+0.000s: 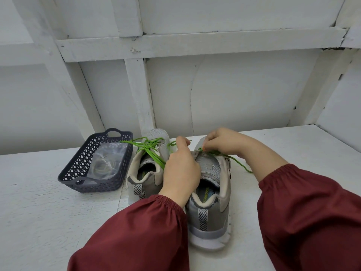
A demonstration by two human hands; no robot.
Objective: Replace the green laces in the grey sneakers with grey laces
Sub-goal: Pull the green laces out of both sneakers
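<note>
— Where the right hand (pixel 224 143) bends over the right sneaker (pixel 213 216), grey mesh with beige trim and a white sole, we see its thumb and forefinger nipped together on the bright green cord lace (pixel 239 164) at the top eyelets.

— And the left hand (pixel 181 167)?

— Its fingers are curled. Thumb and forefinger pinch a green strand (pixel 172 143) whose tip pokes out past them. We cannot tell which shoe that strand belongs to.

— Where does the lace run from the right hand?

— It trails off to the right, over the sneaker's side and onto the white painted tabletop (pixel 39 212). The sneaker stands upright, heel toward us.

— The other shoe?

— The left sneaker (pixel 144 182), of the same grey mesh, stands just beside it, heel also toward us. Its own green lace (pixel 150 146) lies in a loose tangle over the toe end, with one length running back toward the left hand.

— Further out?

— Left of the shoes sits a dark grey plastic lattice basket (pixel 67 178) holding a clear plastic bag (pixel 109 153) with pale coiled laces (pixel 103 165) inside. Dark red sleeves (pixel 136 231) with gathered cuffs cover both forearms. Behind the table we see a white wall (pixel 234 94) crossed by white battens.
</note>
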